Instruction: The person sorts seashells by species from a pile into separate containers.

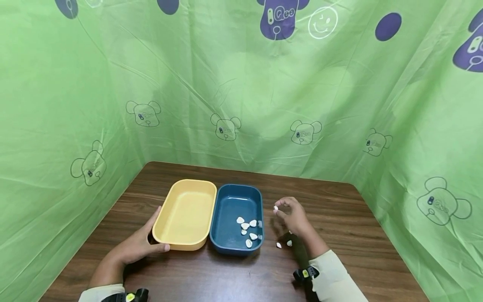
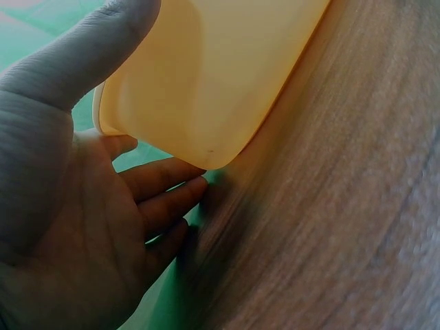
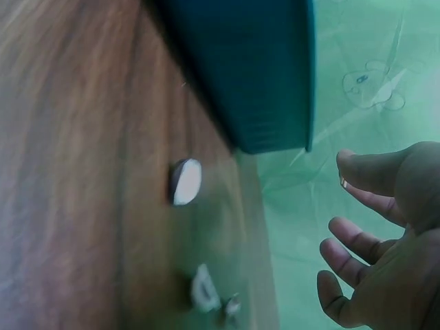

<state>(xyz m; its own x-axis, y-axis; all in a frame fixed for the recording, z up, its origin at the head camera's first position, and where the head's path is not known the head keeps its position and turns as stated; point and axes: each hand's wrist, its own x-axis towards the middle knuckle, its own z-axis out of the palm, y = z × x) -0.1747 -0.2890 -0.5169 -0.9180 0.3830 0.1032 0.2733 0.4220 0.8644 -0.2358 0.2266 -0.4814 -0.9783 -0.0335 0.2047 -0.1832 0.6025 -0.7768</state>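
Between thumb and forefinger, my right hand (image 1: 296,216) pinches a small white stone (image 1: 276,207) just right of the blue tray (image 1: 236,251). Only a sliver of that stone shows at the fingertips in the right wrist view. Several similar white stones (image 1: 245,226) lie in the blue tray's near right part. A few more stones (image 1: 279,245) rest on the table below my right hand. My left hand (image 1: 137,245) rests at the near left corner of the yellow tray (image 1: 185,246), thumb along the front wall and extended fingers at the left side.
The yellow tray stands right beside the blue one on a dark wooden table (image 1: 320,197). Green printed cloth (image 1: 264,96) hangs behind the table and on both sides. Black wrist cameras (image 1: 305,274) sit at both sleeves.
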